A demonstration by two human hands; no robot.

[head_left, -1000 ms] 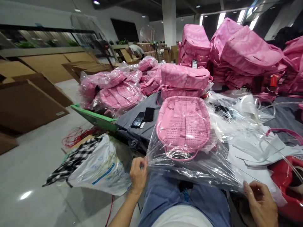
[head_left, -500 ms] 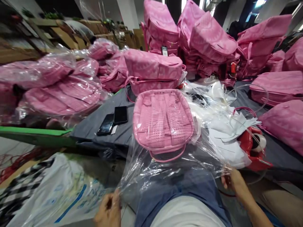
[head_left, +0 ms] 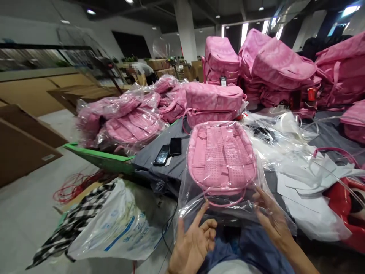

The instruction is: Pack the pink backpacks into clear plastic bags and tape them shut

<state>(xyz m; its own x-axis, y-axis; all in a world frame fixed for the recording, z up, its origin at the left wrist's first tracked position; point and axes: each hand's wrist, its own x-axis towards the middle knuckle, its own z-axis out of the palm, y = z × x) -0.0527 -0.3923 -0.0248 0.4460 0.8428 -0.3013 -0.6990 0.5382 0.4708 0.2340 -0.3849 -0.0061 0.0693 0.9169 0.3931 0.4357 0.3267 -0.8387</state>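
Clear plastic bag in front of you on the grey-covered tbl has the pink backpack in it, strap side up, carry loop twd you. Bag's near end sits loose above your lap. Your L hand is palm up, fingers spread, nothing gripped, index tip near the loop. R hand is at the bag's R side, fingers half curled; can't tell if it's pinching plastic.

Off to L, wrapped backpacks lie heaped behind a green edge. White sack w/ blue print is down by your L, contents hidden; checked cloth against it.

Just past your bag, a pink pack w/o wrap blocks the far side; taller pink stack behind, to R. Loose plastic and white sheets crowd the R side, then a red tape dispenser, partly out of view. Two phones on tbl, L of the bag. Flat cardboard far L.
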